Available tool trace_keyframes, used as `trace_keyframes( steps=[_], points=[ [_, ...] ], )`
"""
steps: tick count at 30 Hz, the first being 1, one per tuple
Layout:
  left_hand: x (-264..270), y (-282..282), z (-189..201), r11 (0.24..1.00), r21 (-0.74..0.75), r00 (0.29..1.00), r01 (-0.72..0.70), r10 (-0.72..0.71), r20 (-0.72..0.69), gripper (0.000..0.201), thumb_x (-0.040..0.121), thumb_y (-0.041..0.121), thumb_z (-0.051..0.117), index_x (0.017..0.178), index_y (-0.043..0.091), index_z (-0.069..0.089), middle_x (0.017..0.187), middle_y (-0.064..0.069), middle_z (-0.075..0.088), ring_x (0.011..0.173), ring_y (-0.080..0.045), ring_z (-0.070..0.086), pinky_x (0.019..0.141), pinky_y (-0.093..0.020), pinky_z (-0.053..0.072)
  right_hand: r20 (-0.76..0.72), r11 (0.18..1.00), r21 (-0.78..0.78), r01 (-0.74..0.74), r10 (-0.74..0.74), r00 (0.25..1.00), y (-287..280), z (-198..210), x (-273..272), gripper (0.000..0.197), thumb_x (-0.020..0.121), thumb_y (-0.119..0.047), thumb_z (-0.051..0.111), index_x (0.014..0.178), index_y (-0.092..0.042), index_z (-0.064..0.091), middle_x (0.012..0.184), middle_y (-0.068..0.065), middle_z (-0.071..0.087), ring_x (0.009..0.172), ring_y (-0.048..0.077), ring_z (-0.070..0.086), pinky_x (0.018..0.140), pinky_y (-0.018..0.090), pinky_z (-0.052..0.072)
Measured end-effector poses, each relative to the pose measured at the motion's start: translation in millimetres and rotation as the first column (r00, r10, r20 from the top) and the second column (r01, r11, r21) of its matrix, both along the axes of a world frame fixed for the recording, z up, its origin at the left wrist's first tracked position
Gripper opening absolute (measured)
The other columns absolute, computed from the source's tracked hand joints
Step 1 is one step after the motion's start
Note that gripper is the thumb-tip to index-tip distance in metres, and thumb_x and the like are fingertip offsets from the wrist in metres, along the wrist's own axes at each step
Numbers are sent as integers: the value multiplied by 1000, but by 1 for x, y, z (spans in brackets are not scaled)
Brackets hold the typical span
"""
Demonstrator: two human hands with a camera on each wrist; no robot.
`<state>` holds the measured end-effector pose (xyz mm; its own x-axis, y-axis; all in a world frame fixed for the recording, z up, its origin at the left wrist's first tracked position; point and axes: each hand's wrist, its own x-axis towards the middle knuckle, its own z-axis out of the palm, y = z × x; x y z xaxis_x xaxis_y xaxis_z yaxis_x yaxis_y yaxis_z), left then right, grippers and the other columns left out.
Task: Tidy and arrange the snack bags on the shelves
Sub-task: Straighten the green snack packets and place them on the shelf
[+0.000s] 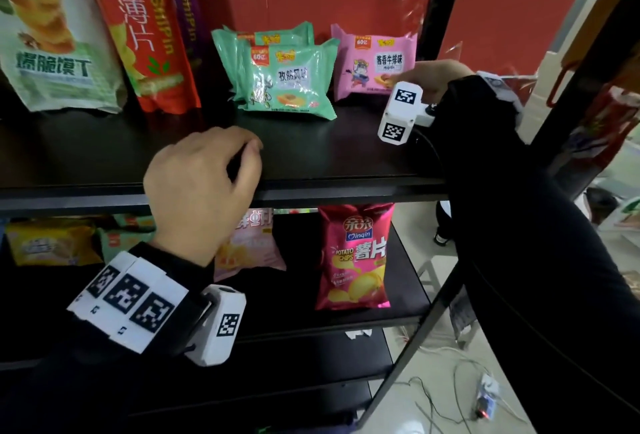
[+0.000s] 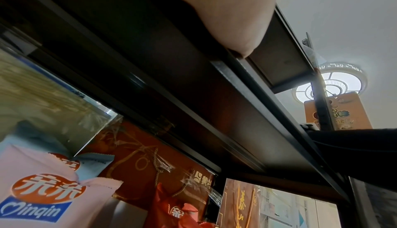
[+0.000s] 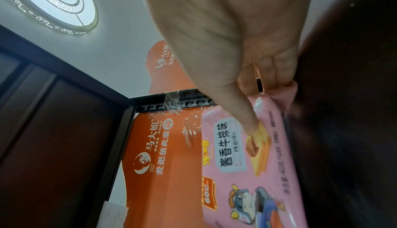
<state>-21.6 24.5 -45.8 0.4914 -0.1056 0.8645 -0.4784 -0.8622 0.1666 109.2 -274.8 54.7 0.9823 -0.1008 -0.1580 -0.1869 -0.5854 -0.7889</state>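
Observation:
A pink snack bag (image 1: 372,62) stands upright at the back right of the upper shelf (image 1: 329,153). My right hand (image 1: 401,79) pinches its right edge. The right wrist view shows the thumb (image 3: 247,123) on the bag's printed front (image 3: 247,172) and the fingers curled behind the edge. Two green snack bags (image 1: 287,81) stand one behind the other just left of it. My left hand (image 1: 251,159) rests on the shelf's front edge with loosely curled fingers and holds nothing; the left wrist view shows that hand (image 2: 232,19) against the shelf rail.
Tall white-green (image 1: 52,35), red (image 1: 138,28) and purple (image 1: 183,0) bags stand at the upper shelf's left. On the lower shelf (image 1: 401,309) are a red chips bag (image 1: 356,253), a pale pink bag (image 1: 249,246) and a yellow bag (image 1: 48,243). Cables lie on the floor at right.

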Motion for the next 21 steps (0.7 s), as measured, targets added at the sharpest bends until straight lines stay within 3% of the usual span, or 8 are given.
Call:
trace_keyframes(
  steps=[2, 5, 10, 12, 14, 17, 19, 21],
  points=[
    [0, -1, -1, 1000, 1, 1000, 2, -2, 0, 27, 95, 27, 45, 90, 19, 71, 76, -3, 68, 70, -28, 62, 57, -41, 42, 132, 988, 150, 32, -52, 990, -6, -6, 4, 14, 95, -8, 52, 87, -18, 52, 48, -8, 63, 46, 5, 60, 49, 15, 48],
    [0, -2, -2, 1000, 3, 1000, -16, 16, 11, 27, 95, 27, 46, 89, 19, 71, 74, -3, 66, 68, -28, 61, 56, -40, 41, 211, 951, 302, 70, -138, 968, -12, -12, 2, 26, 90, 3, 55, 84, -22, 52, 45, -18, 62, 47, -4, 62, 50, 13, 51],
    [2, 0, -2, 1000, -10, 999, -5, 5, 38, 27, 95, 27, 46, 88, 19, 71, 71, -1, 65, 66, -27, 61, 54, -39, 41, 213, 939, 319, 131, -206, 955, -10, -14, 1, 24, 87, 2, 59, 80, -19, 53, 43, -15, 61, 44, -2, 61, 51, 14, 53],
    [2, -1, -3, 1000, -6, 999, -11, 11, 45, 28, 95, 27, 46, 87, 20, 71, 71, 0, 65, 66, -26, 61, 54, -39, 41, 217, 937, 290, 196, -264, 940, -7, -12, 0, 20, 84, -3, 66, 74, -16, 56, 53, -5, 66, 51, 6, 62, 62, 19, 53],
    [2, -1, -3, 1000, -2, 999, -12, 12, 47, 27, 95, 27, 46, 87, 20, 71, 71, 0, 65, 65, -24, 61, 55, -38, 41, 324, 916, 264, 301, -378, 867, -2, -7, -1, 26, 81, -6, 69, 62, -15, 55, 64, 2, 59, 61, 13, 54, 70, 28, 48],
    [2, 0, -1, 1000, 9, 999, -6, 5, 50, 26, 94, 26, 48, 86, 19, 72, 69, 1, 64, 63, -23, 60, 53, -36, 40, 493, 837, 453, 306, -522, 697, 20, 5, -8, 32, 80, 0, 54, 56, -21, 49, 60, -2, 45, 57, 11, 42, 60, 29, 38],
    [1, 0, -1, 1000, 19, 999, -5, 4, 47, 26, 94, 26, 48, 85, 20, 72, 68, 1, 64, 63, -23, 59, 53, -34, 38, 498, 838, 512, 192, -471, 728, 48, 13, -17, 27, 83, -4, 53, 66, -24, 58, 63, -5, 51, 56, 7, 46, 53, 20, 41],
    [0, 0, 0, 1000, 20, 999, -5, 4, 40, 27, 94, 27, 47, 85, 20, 72, 69, 2, 64, 63, -22, 59, 53, -33, 37, 413, 910, 408, 65, -248, 877, 79, 16, -25, 9, 84, -18, 65, 92, -17, 68, 83, -1, 64, 71, 9, 58, 62, 22, 51]
  ],
)
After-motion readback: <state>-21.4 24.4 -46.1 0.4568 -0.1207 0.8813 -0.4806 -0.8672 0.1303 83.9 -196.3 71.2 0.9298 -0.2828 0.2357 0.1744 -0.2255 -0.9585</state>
